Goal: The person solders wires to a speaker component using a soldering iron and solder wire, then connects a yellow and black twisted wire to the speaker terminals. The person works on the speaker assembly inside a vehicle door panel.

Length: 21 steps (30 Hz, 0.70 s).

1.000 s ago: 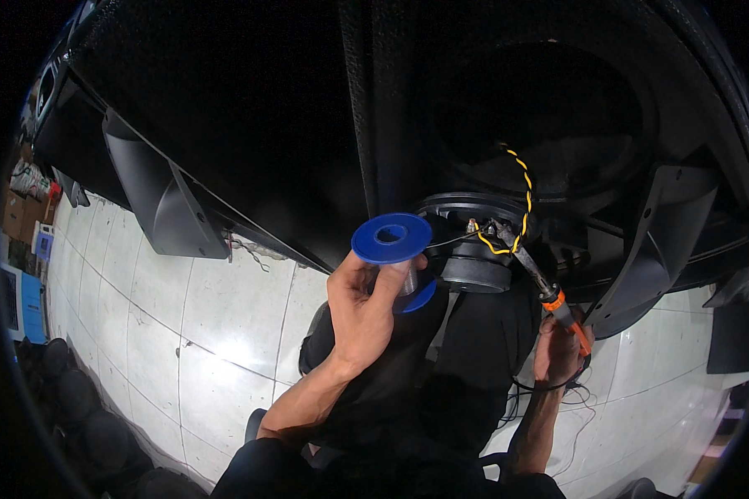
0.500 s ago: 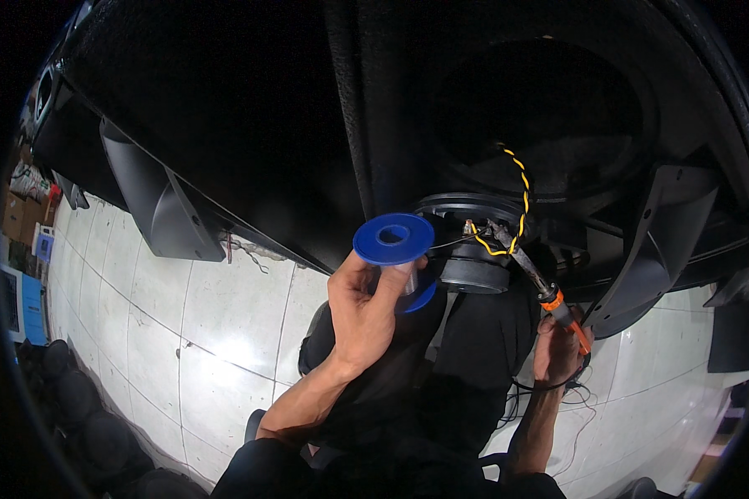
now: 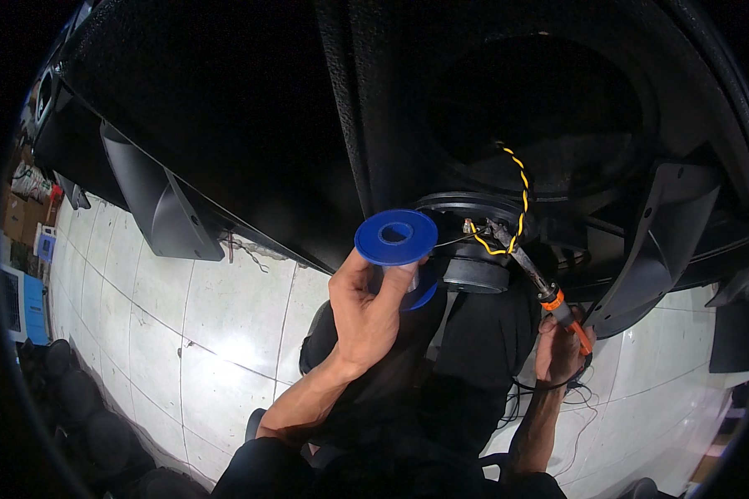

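Observation:
A blue spool of solder wire (image 3: 395,239) is gripped in my left hand (image 3: 364,312), thumb and fingers around its core. A thin strand of solder runs from it to the terminals of a black loudspeaker driver (image 3: 474,273), which rests magnet toward me by my legs. My right hand (image 3: 559,345) is closed around the orange and grey handle of a soldering iron (image 3: 564,309). The iron's metal barrel slants up to the left, its tip at the terminals. A twisted yellow and black wire (image 3: 524,195) loops from the dark cabinet down to the same spot.
A large black speaker cabinet (image 3: 225,100) with a round opening (image 3: 541,108) fills the upper view. Curved grey panels stand left (image 3: 162,200) and right (image 3: 662,241). Pale tiles (image 3: 225,341) cover the floor. Cables (image 3: 574,391) lie near my right forearm; round black parts (image 3: 100,441) sit lower left.
The spool has shifted very slightly up and to the right with my left hand. The iron and my right hand stay almost in place.

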Each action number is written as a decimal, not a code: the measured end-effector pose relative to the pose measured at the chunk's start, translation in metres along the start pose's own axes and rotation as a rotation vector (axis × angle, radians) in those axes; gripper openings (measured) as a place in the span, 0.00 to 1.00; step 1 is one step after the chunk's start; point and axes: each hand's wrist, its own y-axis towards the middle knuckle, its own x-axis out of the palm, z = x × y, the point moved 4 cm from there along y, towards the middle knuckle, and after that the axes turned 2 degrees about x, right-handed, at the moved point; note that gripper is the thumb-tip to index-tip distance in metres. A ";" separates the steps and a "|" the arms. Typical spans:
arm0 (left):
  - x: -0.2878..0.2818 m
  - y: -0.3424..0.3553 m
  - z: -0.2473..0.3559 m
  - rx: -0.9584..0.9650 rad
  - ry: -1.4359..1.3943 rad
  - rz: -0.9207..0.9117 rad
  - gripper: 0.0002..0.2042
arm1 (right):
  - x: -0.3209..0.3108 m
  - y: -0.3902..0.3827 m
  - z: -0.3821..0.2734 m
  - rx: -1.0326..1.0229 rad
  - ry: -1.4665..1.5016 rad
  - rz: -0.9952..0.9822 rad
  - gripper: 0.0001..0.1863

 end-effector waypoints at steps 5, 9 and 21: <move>0.002 0.001 0.003 -0.013 0.011 0.003 0.10 | -0.006 0.000 0.003 -0.024 -0.206 0.104 0.14; 0.001 0.001 0.003 -0.040 -0.031 0.005 0.11 | -0.005 0.000 0.003 -0.024 -0.172 0.106 0.12; -0.025 -0.009 -0.001 -0.079 -0.003 0.121 0.20 | -0.010 -0.001 0.005 -0.032 -0.136 0.108 0.11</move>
